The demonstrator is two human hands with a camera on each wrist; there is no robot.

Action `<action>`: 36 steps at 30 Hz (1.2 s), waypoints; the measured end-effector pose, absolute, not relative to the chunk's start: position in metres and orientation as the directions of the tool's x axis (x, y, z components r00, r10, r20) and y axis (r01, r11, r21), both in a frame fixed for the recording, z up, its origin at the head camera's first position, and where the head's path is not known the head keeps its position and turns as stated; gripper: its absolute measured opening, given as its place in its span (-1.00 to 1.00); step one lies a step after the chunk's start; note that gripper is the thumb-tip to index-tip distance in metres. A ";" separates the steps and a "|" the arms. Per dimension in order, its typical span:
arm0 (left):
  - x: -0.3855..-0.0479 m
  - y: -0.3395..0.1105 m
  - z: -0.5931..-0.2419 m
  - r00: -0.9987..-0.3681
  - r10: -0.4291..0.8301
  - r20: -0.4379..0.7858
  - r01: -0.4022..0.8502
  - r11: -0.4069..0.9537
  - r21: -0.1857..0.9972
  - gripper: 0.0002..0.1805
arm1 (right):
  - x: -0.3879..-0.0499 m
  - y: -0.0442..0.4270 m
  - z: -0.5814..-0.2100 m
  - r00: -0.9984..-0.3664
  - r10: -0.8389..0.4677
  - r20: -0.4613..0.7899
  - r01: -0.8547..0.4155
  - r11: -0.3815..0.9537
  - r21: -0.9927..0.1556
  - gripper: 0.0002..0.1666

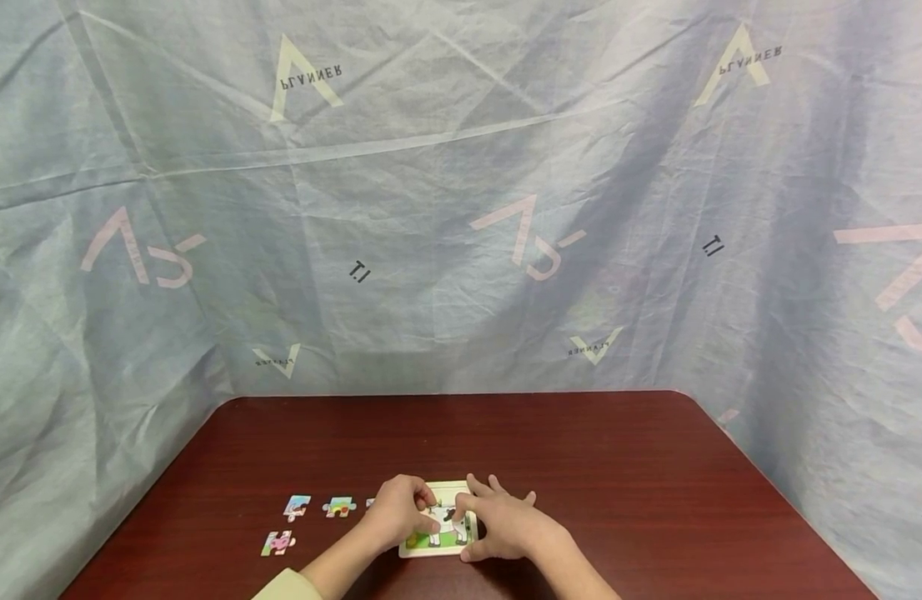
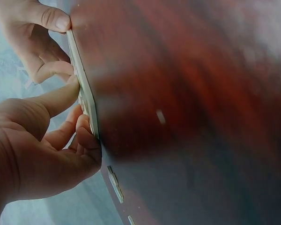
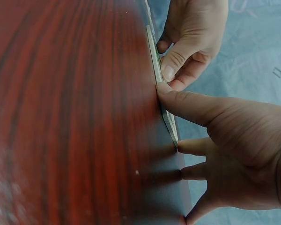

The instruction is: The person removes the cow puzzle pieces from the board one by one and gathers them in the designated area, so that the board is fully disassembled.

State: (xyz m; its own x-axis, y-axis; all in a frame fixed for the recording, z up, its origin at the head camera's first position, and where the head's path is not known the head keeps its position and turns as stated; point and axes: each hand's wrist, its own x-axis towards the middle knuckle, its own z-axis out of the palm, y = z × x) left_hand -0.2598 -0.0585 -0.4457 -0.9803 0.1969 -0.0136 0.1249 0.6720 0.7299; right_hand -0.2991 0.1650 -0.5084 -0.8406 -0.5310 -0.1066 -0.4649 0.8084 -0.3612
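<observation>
Currently nearest, left hand (image 1: 397, 512): at nine o'clock on the board; thumb and bent fingers stand over the left part of the picture; whether they pinch a piece cannot be told.
Right hand (image 1: 509, 525): at three o'clock; fingers spread, thumb touching the board's near edge; apart from the left hand in the head view.
Puzzle board (image 1: 431, 553): on the tabletop at six o'clock of the head view, between both hands; pale rim, with a cow picture (image 1: 444, 533) above green ground.
Progress: judged incomplete; piece seams are unreadable, so the number seated cannot be told.
Outstanding: two loose pieces at nine o'clock from the board, the farther (image 1: 298, 506) and the nearer (image 1: 339, 507); a third, pink-marked piece (image 1: 278, 543) between eight and nine; another edge shows beside the left hand, mostly hidden. All appear left to fit.
Tabletop (image 1: 618, 467): dark red-brown wood grain, glossy, far corners rounded.
Room: creased grey-blue sheeting (image 1: 431, 317) from ten through twelve to two o'clock, printed with mirrored "PLANNER" lettering and pink and yellow marks.
</observation>
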 end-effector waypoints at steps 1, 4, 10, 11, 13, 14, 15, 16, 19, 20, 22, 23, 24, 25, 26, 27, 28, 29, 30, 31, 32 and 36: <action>-0.260 -0.058 -0.446 -0.981 0.193 -0.015 0.122 0.674 0.729 -0.72 | -0.299 0.165 -0.508 -0.841 -0.530 -0.106 -0.465 0.809 -0.360 -0.58; -0.259 -0.056 -0.445 -0.983 0.183 -0.016 0.113 0.675 0.729 -0.70 | -0.299 0.165 -0.508 -0.843 -0.529 -0.101 -0.466 0.810 -0.356 -0.58; -0.258 -0.055 -0.446 -0.983 0.181 0.039 0.152 0.674 0.722 -0.65 | -0.298 0.165 -0.507 -0.844 -0.528 -0.092 -0.469 0.810 -0.352 -0.57; -0.258 -0.055 -0.447 -0.982 0.181 0.048 0.159 0.675 0.720 -0.64 | -0.298 0.165 -0.507 -0.844 -0.528 -0.092 -0.470 0.811 -0.350 -0.57; -0.257 -0.054 -0.447 -0.981 0.186 0.058 0.171 0.673 0.720 -0.62 | -0.297 0.165 -0.506 -0.843 -0.530 -0.090 -0.471 0.809 -0.352 -0.57; -0.257 -0.054 -0.447 -0.980 0.187 0.061 0.173 0.671 0.721 -0.62 | -0.297 0.165 -0.506 -0.843 -0.530 -0.088 -0.472 0.808 -0.353 -0.57; -0.257 -0.054 -0.447 -0.980 0.187 0.061 0.173 0.670 0.722 -0.61 | -0.297 0.165 -0.506 -0.843 -0.531 -0.086 -0.472 0.807 -0.354 -0.57; -0.256 -0.054 -0.448 -0.980 0.188 0.064 0.176 0.670 0.722 -0.61 | -0.296 0.165 -0.506 -0.843 -0.531 -0.085 -0.472 0.806 -0.356 -0.57; -0.255 -0.053 -0.447 -0.981 0.184 0.064 0.172 0.665 0.726 -0.59 | -0.296 0.166 -0.506 -0.843 -0.532 -0.083 -0.473 0.805 -0.358 -0.57; -0.255 -0.053 -0.447 -0.981 0.183 0.067 0.174 0.666 0.726 -0.58 | -0.295 0.166 -0.505 -0.842 -0.533 -0.083 -0.473 0.804 -0.359 -0.57; -0.255 -0.052 -0.447 -0.981 0.182 0.068 0.173 0.664 0.728 -0.58 | -0.294 0.166 -0.504 -0.842 -0.533 -0.083 -0.473 0.803 -0.362 -0.57; -0.255 -0.052 -0.447 -0.981 0.182 0.065 0.171 0.659 0.732 -0.58 | -0.295 0.166 -0.504 -0.842 -0.533 -0.082 -0.474 0.803 -0.361 -0.57; -0.255 -0.052 -0.446 -0.981 0.183 0.067 0.173 0.657 0.734 -0.58 | -0.295 0.166 -0.504 -0.842 -0.534 -0.082 -0.474 0.803 -0.362 -0.57; -0.256 -0.052 -0.446 -0.981 0.183 0.066 0.171 0.652 0.739 -0.59 | -0.295 0.166 -0.504 -0.842 -0.534 -0.081 -0.474 0.802 -0.363 -0.57; -0.256 -0.052 -0.446 -0.981 0.182 0.068 0.172 0.647 0.743 -0.60 | -0.295 0.166 -0.505 -0.841 -0.534 -0.083 -0.473 0.802 -0.366 -0.58; -0.256 -0.053 -0.446 -0.981 0.182 0.072 0.174 0.642 0.747 -0.62 | -0.295 0.166 -0.506 -0.841 -0.535 -0.082 -0.473 0.801 -0.367 -0.58; -0.256 -0.053 -0.446 -0.980 0.180 0.080 0.179 0.637 0.750 -0.65 | -0.296 0.166 -0.507 -0.840 -0.536 -0.083 -0.474 0.800 -0.368 -0.58; -0.257 -0.054 -0.447 -0.980 0.177 0.087 0.181 0.634 0.751 -0.67 | -0.296 0.166 -0.507 -0.839 -0.537 -0.084 -0.474 0.799 -0.370 -0.58; -0.257 -0.054 -0.447 -0.980 0.173 0.098 0.186 0.632 0.752 -0.70 | -0.297 0.166 -0.508 -0.838 -0.538 -0.086 -0.474 0.798 -0.373 -0.58; -0.257 -0.055 -0.448 -0.980 0.170 0.106 0.191 0.629 0.753 -0.72 | -0.297 0.166 -0.508 -0.838 -0.539 -0.088 -0.473 0.797 -0.376 -0.58; -0.257 -0.056 -0.448 -0.979 0.167 0.116 0.196 0.628 0.753 -0.74 | -0.297 0.166 -0.508 -0.837 -0.539 -0.090 -0.473 0.797 -0.377 -0.58; -0.258 -0.057 -0.450 -0.980 0.155 0.126 0.195 0.617 0.763 -0.79 | -0.298 0.166 -0.508 -0.837 -0.539 -0.097 -0.470 0.798 -0.377 -0.59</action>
State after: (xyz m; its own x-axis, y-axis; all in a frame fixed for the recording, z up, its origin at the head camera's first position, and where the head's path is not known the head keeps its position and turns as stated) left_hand -0.2577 -0.0572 -0.4498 -0.9799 0.1552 0.1257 0.1955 0.6166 0.7626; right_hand -0.2978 0.1660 -0.5078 -0.8368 -0.5389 -0.0970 -0.4702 0.7980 -0.3770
